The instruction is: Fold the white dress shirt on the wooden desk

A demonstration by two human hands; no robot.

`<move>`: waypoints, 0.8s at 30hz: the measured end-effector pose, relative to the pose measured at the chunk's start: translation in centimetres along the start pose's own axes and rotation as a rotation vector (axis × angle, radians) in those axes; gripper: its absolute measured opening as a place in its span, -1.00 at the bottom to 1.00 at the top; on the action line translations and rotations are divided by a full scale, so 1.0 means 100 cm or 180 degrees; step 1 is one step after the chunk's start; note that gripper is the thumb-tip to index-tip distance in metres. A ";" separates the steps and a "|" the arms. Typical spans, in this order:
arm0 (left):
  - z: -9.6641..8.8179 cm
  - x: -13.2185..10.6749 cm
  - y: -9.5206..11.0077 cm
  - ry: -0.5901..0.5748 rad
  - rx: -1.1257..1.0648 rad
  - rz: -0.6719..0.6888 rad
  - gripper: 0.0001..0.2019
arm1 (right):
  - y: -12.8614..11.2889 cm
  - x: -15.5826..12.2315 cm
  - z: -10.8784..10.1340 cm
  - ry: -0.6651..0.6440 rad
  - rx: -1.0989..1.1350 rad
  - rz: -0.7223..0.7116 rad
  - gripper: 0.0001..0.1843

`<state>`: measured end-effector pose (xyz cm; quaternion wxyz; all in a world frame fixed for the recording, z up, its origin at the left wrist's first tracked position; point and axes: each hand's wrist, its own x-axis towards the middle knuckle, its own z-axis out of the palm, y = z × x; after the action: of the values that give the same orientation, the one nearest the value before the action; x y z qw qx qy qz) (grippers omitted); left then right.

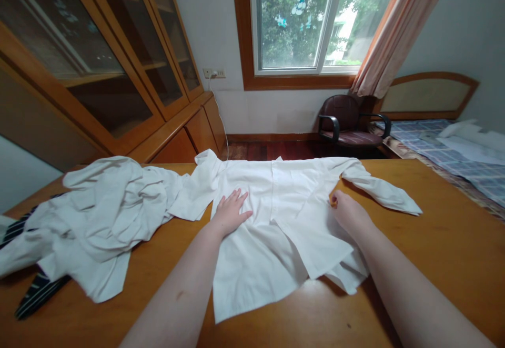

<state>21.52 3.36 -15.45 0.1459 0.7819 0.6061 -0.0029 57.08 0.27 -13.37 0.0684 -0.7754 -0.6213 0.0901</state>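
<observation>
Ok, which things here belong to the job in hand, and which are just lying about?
In the job:
Spread white shirt
Left hand, flat on it
Right hand, curled at its edge
Wooden table under it

Lying about, untouched:
Crumpled white cloth heap
Dark striped cloth
Chair
Bed

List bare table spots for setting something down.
Widest: tabletop right of the right forearm, nearer than the sleeve of the shirt. Smaller: between white pile and left forearm; between forearms, nearer than the hem. Crowded: far left, pile over striped cloth; middle, shirt, left hand atop, right hand at its edge.
</observation>
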 end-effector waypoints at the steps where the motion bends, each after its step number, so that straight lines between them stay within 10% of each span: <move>1: 0.000 0.000 0.000 0.0001 0.0001 0.0007 -0.32 | 0.003 0.000 -0.001 -0.0016 -0.0103 0.0003 -0.80; 7: -0.002 -0.001 0.002 -0.0023 -0.0029 -0.0014 -0.32 | -0.004 0.000 0.005 0.0178 0.0046 -0.0331 -0.59; 13: 0.002 0.001 -0.001 0.0024 -0.0027 0.0028 -0.32 | -0.013 -0.004 0.004 -0.0048 0.0503 -0.0444 -0.84; 21: 0.000 0.001 0.001 0.0004 -0.0052 0.0049 -0.33 | 0.015 -0.005 -0.017 -0.0980 -0.0484 0.0136 -0.79; 24: 0.000 0.000 0.001 -0.0007 -0.0080 0.0049 -0.32 | 0.011 -0.007 -0.019 -0.0554 -0.0792 0.0037 -0.74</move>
<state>21.62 3.37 -15.41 0.1564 0.7847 0.5999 0.0049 58.43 -0.63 -11.76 -0.0828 -0.7707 -0.6268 0.0797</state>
